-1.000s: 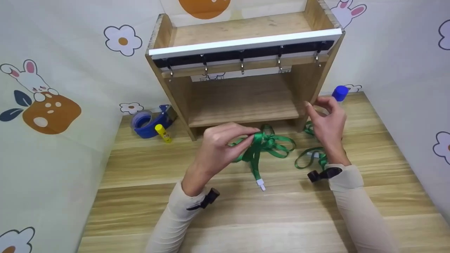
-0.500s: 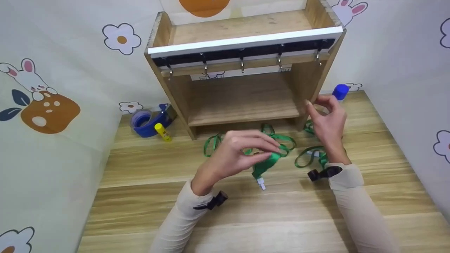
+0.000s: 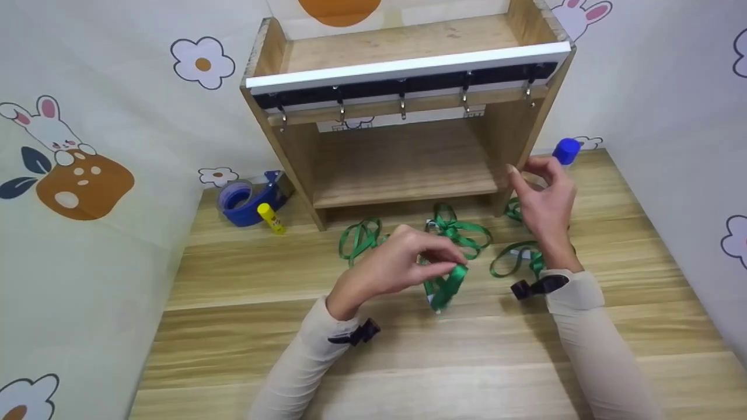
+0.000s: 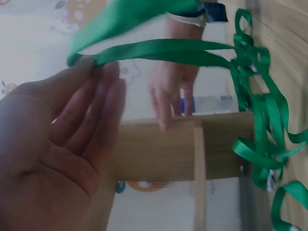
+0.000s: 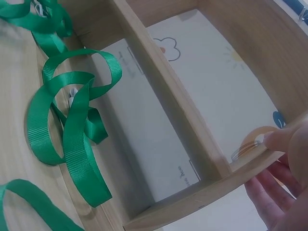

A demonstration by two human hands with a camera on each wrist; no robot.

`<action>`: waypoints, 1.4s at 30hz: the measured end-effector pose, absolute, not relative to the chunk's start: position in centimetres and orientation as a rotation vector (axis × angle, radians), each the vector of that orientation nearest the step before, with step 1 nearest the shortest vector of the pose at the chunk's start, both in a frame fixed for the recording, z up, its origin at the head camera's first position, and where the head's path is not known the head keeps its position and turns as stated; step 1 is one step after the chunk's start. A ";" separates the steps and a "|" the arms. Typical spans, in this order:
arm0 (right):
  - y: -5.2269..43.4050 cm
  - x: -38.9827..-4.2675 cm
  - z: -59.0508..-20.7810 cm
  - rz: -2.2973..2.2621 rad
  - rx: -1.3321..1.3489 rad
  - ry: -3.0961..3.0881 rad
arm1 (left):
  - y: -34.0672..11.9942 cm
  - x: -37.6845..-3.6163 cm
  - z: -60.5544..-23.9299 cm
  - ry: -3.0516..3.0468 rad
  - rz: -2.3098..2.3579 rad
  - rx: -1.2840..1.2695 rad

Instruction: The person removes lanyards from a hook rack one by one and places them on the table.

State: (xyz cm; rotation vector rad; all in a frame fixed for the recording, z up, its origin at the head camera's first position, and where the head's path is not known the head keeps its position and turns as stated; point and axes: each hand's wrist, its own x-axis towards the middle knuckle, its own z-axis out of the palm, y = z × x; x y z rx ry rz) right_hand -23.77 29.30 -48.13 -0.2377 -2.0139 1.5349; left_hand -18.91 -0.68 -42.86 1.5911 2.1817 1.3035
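**A:** Pinching something green, is that the left hand [image 3: 402, 262]?

**B:** Yes. Its fingertips [image 4: 98, 67] grip a long green ribbon strap [image 3: 446, 280]. The strap is lifted a bit above the light wooden table [image 3: 408, 350], and the rest of it lies in loops on the table in front of the small wooden shelf stand [image 3: 402, 157].

**A:** Where does the strap go from the fingers?

**B:** In the left wrist view it runs from the fingertips across to a tangled bunch of loops near the foot of the stand.

**A:** What about the right hand [image 3: 543, 201]?

**B:** It is up by the right side wall of the stand. Its thumb and finger pinch a thin round ring [image 5: 252, 142], right at the edge of the wood.

**A:** Is there more green ribbon?

**B:** Yes, a second green ribbon strap [image 3: 516, 259] lies on the table just under the right hand. The right wrist view shows its loops next to the stand.

**A:** What else is there?

**B:** A row of small metal hooks [image 3: 402, 108] hangs under the top of the stand. A blue tape holder [image 3: 248, 201] and a little yellow glue stick [image 3: 271, 219] sit to the left. A blue bottle cap [image 3: 565, 150] peeks out behind the right hand.
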 end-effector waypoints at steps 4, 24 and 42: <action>29.3 -23.8 -48.2 1.540 -0.244 -2.018 | -1.0 -19.3 -44.5 2.166 1.211 1.435; 29.4 -23.7 -47.8 1.550 -0.247 -2.034 | 1.3 -18.0 -40.4 1.757 2.043 1.216; 29.5 -23.7 -48.0 1.552 -0.265 -2.048 | -4.2 -20.6 -46.0 2.057 1.435 1.227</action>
